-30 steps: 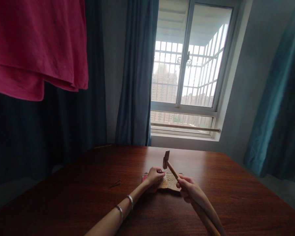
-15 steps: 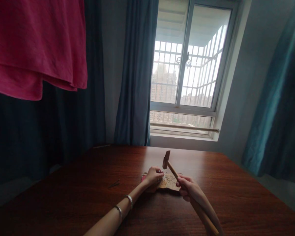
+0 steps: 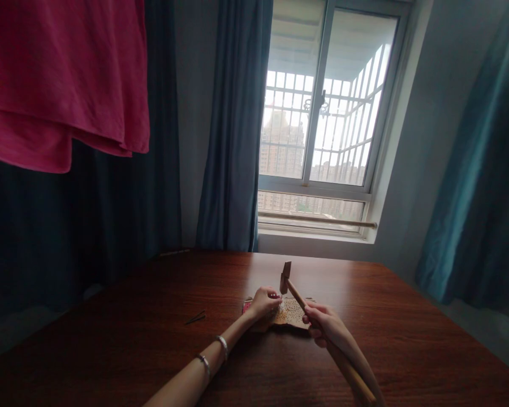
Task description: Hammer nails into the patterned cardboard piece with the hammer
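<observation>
My right hand (image 3: 326,323) is closed around the wooden handle of a hammer (image 3: 296,293), whose head is just above a thin nail (image 3: 281,295). My left hand (image 3: 263,303), with two bracelets on its wrist, pinches that nail, which stands roughly upright. Under both is a pale board (image 3: 294,314) dotted with many small dark holes or marks. Its near edge looks ragged, and some red shows at its left end. My left fingers partly cover the board and the nail's lower part.
A few thin dark nail-like pieces (image 3: 195,317) lie to the left on the brown wooden table (image 3: 385,345). At the back are a window (image 3: 318,130) and a blue curtain (image 3: 233,130). A pink cloth (image 3: 68,85) hangs at upper left.
The hammer head has dropped slightly and come closer to the top of the nail. My left hand keeps its pinch in nearly the same place.
</observation>
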The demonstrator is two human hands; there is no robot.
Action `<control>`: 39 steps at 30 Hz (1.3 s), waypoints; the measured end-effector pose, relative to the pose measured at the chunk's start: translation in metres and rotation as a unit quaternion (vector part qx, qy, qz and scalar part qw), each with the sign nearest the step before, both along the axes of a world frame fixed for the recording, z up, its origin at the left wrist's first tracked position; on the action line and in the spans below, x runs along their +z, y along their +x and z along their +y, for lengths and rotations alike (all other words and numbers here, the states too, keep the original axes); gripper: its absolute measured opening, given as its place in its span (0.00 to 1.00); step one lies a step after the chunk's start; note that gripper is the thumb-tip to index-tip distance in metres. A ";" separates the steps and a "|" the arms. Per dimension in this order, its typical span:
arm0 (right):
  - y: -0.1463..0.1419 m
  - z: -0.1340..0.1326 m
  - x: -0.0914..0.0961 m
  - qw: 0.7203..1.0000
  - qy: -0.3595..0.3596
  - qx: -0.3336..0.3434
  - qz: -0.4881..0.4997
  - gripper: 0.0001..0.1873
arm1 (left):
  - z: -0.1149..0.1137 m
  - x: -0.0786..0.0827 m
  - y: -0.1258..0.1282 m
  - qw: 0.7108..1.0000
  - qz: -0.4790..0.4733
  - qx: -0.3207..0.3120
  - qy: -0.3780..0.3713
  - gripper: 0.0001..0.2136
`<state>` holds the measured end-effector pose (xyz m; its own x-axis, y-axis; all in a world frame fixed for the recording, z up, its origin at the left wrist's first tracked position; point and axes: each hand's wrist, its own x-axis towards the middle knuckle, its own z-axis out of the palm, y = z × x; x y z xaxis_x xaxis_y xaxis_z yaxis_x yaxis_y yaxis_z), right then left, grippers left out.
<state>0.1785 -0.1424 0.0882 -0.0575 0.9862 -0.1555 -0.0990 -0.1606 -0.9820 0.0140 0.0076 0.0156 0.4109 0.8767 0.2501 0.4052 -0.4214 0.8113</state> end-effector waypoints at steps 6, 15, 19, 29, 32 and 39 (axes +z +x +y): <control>0.001 -0.001 0.000 1.000 0.010 0.018 -0.007 0.21 | 0.001 -0.001 0.000 1.000 0.001 -0.003 0.006 0.09; 0.002 0.002 -0.004 1.000 0.009 0.017 -0.008 0.18 | 0.001 -0.001 0.001 1.000 0.010 0.012 0.011 0.09; 0.005 0.004 -0.006 0.999 0.040 -0.006 -0.004 0.16 | 0.001 -0.002 -0.002 1.000 -0.021 -0.007 -0.005 0.11; 0.054 0.020 -0.039 0.932 0.107 -0.237 -0.251 0.17 | 0.015 0.021 -0.017 0.984 -0.177 0.016 -0.010 0.22; 0.073 0.020 -0.047 0.865 0.135 -0.268 -0.402 0.11 | 0.027 0.014 -0.023 0.984 -0.161 0.077 0.014 0.18; 0.088 0.023 -0.057 0.807 0.081 -0.247 -0.530 0.13 | 0.032 -0.015 -0.029 0.989 0.035 0.139 0.040 0.08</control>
<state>0.2665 -0.1197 0.0309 0.4293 0.8605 0.2745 0.7986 -0.2197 -0.5604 -0.0151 0.0393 0.0006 0.1750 0.9369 0.3027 0.5693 -0.3471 0.7453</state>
